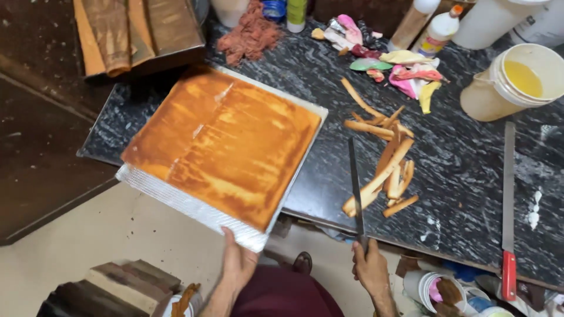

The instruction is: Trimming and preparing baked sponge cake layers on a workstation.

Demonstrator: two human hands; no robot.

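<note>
White tubs (499, 20) at the counter's far right corner are cut off; the knife's (355, 182) handle is hidden inside the right hand (370, 267).

**Colours on your bench**

Your left hand (239, 262) grips a silver ribbed board (194, 206) carrying a sponge sheet (226, 141) baked orange-brown, with paler golden streaks. Your right hand (371, 268) holds a dark-bladed knife (355, 182). The counter (470, 176) is black stone veined with white. On it lie tan and golden-brown crust trimmings (385, 167). The bucket (517, 82) is cream with yellow liquid inside. A second knife (509, 235) has a red handle. The piping bags (405, 73) show pink, yellow and green.
</note>
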